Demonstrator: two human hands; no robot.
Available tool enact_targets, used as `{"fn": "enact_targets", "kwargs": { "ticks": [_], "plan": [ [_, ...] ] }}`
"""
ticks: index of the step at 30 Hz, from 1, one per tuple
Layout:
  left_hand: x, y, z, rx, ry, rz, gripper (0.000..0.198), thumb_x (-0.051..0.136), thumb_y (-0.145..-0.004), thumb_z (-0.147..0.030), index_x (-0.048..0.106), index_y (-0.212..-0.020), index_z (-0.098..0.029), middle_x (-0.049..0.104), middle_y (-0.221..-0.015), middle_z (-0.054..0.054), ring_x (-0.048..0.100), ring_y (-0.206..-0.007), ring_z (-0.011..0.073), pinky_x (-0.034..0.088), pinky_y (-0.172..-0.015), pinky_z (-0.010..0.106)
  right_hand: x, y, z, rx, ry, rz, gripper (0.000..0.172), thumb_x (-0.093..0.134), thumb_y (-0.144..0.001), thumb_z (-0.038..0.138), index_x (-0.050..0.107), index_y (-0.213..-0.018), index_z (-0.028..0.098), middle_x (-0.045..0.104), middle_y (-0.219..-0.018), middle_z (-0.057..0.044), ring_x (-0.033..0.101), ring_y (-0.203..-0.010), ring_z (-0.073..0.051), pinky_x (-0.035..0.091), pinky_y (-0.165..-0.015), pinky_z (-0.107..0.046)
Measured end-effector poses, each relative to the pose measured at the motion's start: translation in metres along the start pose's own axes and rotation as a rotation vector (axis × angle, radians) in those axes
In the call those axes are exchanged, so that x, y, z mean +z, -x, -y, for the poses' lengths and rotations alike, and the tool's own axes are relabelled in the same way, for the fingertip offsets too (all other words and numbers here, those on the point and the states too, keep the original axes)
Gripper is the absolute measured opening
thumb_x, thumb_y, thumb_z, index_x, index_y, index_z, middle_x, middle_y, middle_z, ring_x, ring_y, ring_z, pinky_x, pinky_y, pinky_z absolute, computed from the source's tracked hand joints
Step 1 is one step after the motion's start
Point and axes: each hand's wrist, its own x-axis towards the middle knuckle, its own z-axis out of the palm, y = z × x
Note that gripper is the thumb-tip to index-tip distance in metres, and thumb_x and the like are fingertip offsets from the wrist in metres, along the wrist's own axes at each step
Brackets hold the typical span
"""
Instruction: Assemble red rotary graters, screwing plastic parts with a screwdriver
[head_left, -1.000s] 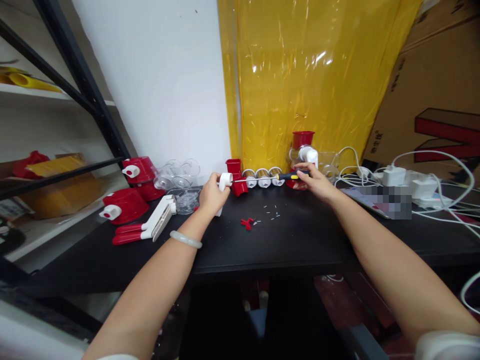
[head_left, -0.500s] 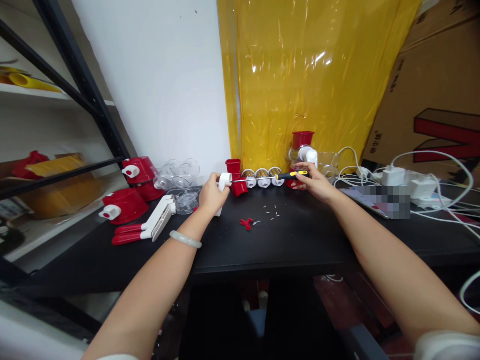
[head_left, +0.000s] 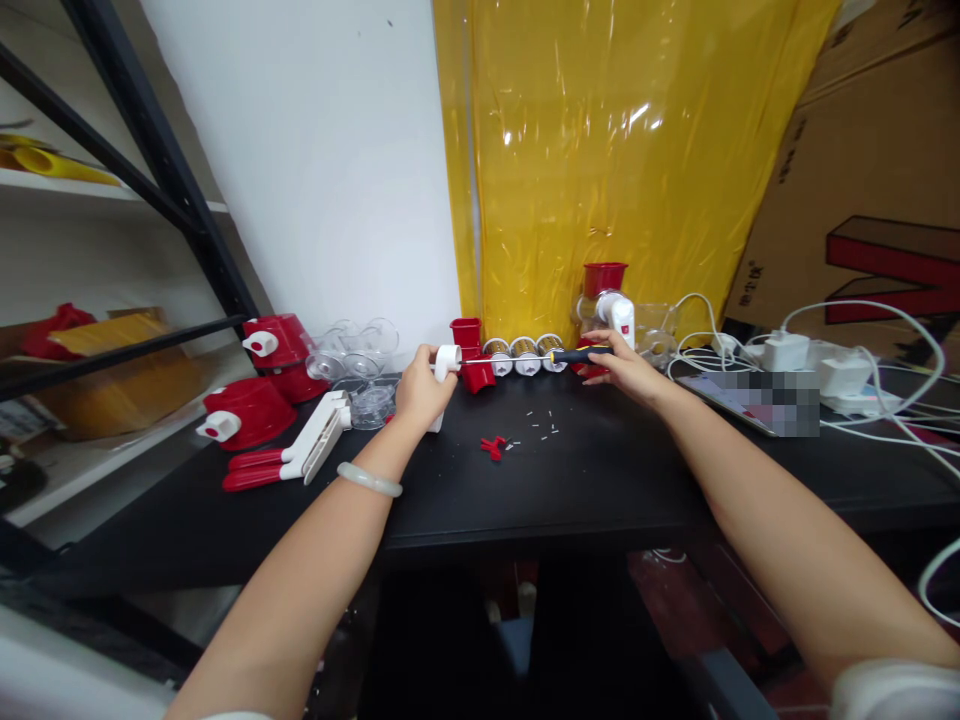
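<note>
My left hand is closed around a white plastic part held above the black table. My right hand grips a screwdriver with a black and yellow handle; its thin shaft runs left and its tip meets the white part. A small red cup sits just below the shaft. Loose small screws and a small red piece lie on the table in front of both hands.
Red and white housings, a white and red handle part and clear plastic cups lie at the left. Three gold-topped rollers stand by the yellow sheet. Chargers and white cables crowd the right. A black shelf frame stands left.
Almost nothing has moved; the screwdriver handle and my right hand have shifted slightly left and lower, still held against the white part.
</note>
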Motion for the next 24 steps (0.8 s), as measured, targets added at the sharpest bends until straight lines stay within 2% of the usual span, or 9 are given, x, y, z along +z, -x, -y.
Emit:
{"fn": "enact_targets", "kwargs": {
  "ticks": [3,8,11,14,18,21,24],
  "plan": [
    [0.0007,-0.0003,0.0008,0.006,0.006,-0.006,0.030,0.059,-0.076,-0.027,0.052,-0.105,-0.026,0.069,-0.106,0.003,0.066,-0.090,0.0212,0.047,-0.073,0.029,-0.0009,0.0013,0.0005,-0.044,-0.006,0.003,0.043,0.065,-0.075,0.033,0.046,-0.113,0.030,0.059,-0.101,0.001,0.067,-0.078,-0.015,0.060,-0.074,-0.041],
    [0.0007,-0.0002,0.0021,0.017,0.012,-0.011,0.029,0.059,-0.076,-0.027,0.052,-0.104,-0.026,0.069,-0.105,0.003,0.066,-0.091,0.0221,0.047,-0.074,0.030,-0.0019,0.0017,0.0008,-0.060,-0.003,0.003,0.041,0.067,-0.078,0.038,0.048,-0.113,0.029,0.061,-0.094,0.002,0.065,-0.066,-0.012,0.060,-0.073,-0.037],
    [-0.0004,-0.0004,0.0021,0.018,0.022,-0.011,0.028,0.058,-0.077,-0.028,0.052,-0.104,-0.026,0.069,-0.105,0.003,0.066,-0.092,0.0219,0.047,-0.076,0.030,-0.0010,0.0017,0.0016,-0.055,0.019,0.030,0.038,0.065,-0.081,0.043,0.049,-0.111,0.027,0.063,-0.078,0.003,0.063,-0.058,-0.012,0.058,-0.063,-0.033],
    [-0.0008,-0.0006,0.0018,0.015,0.017,-0.004,0.028,0.058,-0.077,-0.028,0.052,-0.104,-0.026,0.070,-0.104,0.003,0.066,-0.091,0.0216,0.046,-0.075,0.030,0.0008,0.0022,0.0035,-0.046,0.081,0.034,0.036,0.060,-0.084,0.050,0.051,-0.106,0.024,0.058,-0.056,0.005,0.057,-0.043,-0.012,0.052,-0.049,-0.028],
    [0.0000,-0.0007,0.0025,0.001,-0.006,0.014,0.029,0.058,-0.077,-0.029,0.052,-0.105,-0.026,0.070,-0.104,0.003,0.066,-0.091,0.0214,0.045,-0.071,0.028,0.0027,0.0020,0.0042,-0.025,0.138,0.025,0.035,0.054,-0.087,0.054,0.053,-0.100,0.022,0.048,-0.043,0.008,0.047,-0.032,-0.010,0.051,-0.047,-0.028],
    [0.0011,-0.0012,0.0042,0.003,-0.001,0.007,0.030,0.059,-0.077,-0.029,0.051,-0.106,-0.026,0.069,-0.104,0.002,0.066,-0.089,0.0208,0.045,-0.070,0.028,0.0033,0.0010,0.0022,0.037,0.044,0.004,0.034,0.060,-0.084,0.048,0.050,-0.105,0.024,0.059,-0.059,0.005,0.059,-0.046,-0.012,0.055,-0.053,-0.029],
    [0.0019,-0.0018,0.0056,0.016,0.016,-0.016,0.029,0.058,-0.076,-0.028,0.051,-0.105,-0.026,0.069,-0.103,0.002,0.066,-0.086,0.0198,0.045,-0.071,0.028,0.0030,0.0012,0.0010,0.029,-0.070,0.006,0.046,0.070,-0.076,0.039,0.045,-0.114,0.029,0.063,-0.088,0.003,0.067,-0.068,-0.013,0.058,-0.062,-0.031]
  ]
}}
